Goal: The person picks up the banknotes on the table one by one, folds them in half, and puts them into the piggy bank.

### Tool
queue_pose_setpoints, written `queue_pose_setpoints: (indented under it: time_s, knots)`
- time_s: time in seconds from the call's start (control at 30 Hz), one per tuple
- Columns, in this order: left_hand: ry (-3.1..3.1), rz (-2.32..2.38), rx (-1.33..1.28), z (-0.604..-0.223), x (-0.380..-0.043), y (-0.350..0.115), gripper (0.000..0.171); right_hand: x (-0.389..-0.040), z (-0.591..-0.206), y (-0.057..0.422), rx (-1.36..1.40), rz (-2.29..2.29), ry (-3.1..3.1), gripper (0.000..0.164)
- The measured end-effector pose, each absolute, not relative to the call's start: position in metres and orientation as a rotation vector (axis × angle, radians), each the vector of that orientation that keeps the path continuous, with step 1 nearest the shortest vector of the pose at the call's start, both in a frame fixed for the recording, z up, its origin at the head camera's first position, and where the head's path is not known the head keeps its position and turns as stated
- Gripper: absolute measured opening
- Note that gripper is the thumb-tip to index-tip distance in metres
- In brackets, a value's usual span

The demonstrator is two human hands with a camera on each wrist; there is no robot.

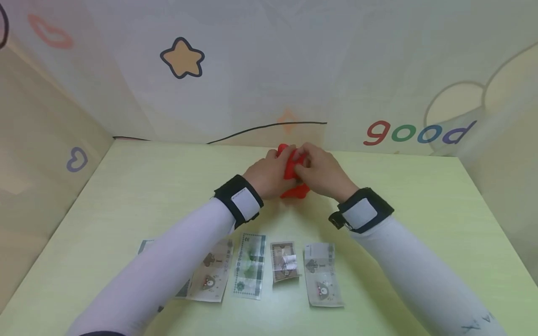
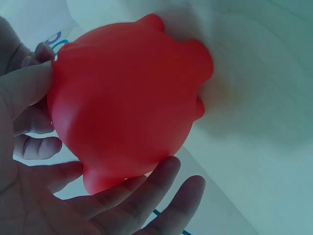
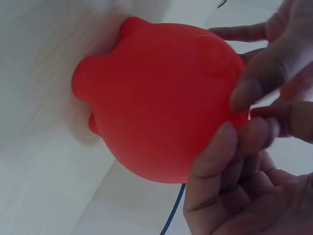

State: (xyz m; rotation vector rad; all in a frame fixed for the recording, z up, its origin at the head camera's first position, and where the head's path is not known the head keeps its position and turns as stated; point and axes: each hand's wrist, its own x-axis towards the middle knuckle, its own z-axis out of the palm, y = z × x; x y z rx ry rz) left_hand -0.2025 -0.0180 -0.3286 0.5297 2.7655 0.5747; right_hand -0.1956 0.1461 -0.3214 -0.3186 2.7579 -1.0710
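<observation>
Gripping the red piggy bank (image 2: pixel 127 98) is the L hand (image 1: pixel 269 173), thumb on one edge, fingers curved round another; the R hand (image 1: pixel 323 172) pinches at its side w/ thumb & bent fingertips. Can't tell if anything else is b/w those tips. Bank is at the back-centre of the table (image 1: pixel 176 172), near the wall (image 1: pixel 273 56); can't tell if it touches the tabletop. It's rounded, opaque, w/ stubby bumps, so contents can't be seen.

At least 5 banknotes lie loose on the near part of the table, i.e. outside the bank, roughly in a row. L to R: teal note (image 1: pixel 145 244), mostly hidden by the L forearm; pale brown note (image 1: pixel 212 275) w/ a "1", partly hidden too; green note (image 1: pixel 251 266) w/ a "2"; small brown note (image 1: pixel 279 263), creased; greyish note (image 1: pixel 323 280), also w/ a "1".

Black straps, e.g. L strap (image 1: pixel 239 200) & R strap (image 1: pixel 363 210), go round both wrists, next to white sleeves (image 1: pixel 168 266).
</observation>
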Motion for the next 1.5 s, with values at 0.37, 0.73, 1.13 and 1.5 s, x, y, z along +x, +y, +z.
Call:
queue_pose_setpoints:
  time_s: [0.37, 0.73, 1.13, 1.5]
  knots:
    - [2.860, 0.631, 0.512, -0.324, -0.177, -0.023, 0.096, -0.171, -0.311, 0.161, -0.342, -1.148, 2.689, 0.032]
    - [2.804, 0.809, 0.621, -0.316, -0.132, -0.034, 0.075, -0.140, -0.303, 0.189, -0.278, -1.111, 2.688, 0.037]
    - [2.380, 0.747, 0.653, -0.335, -0.117, -0.022, 0.048, -0.113, -0.322, 0.207, -0.373, -0.932, 2.516, 0.034]
    - [2.349, 0.555, 0.727, -0.353, -0.116, -0.006, 0.029, -0.104, -0.345, 0.216, -0.358, -0.839, 2.436, 0.029]
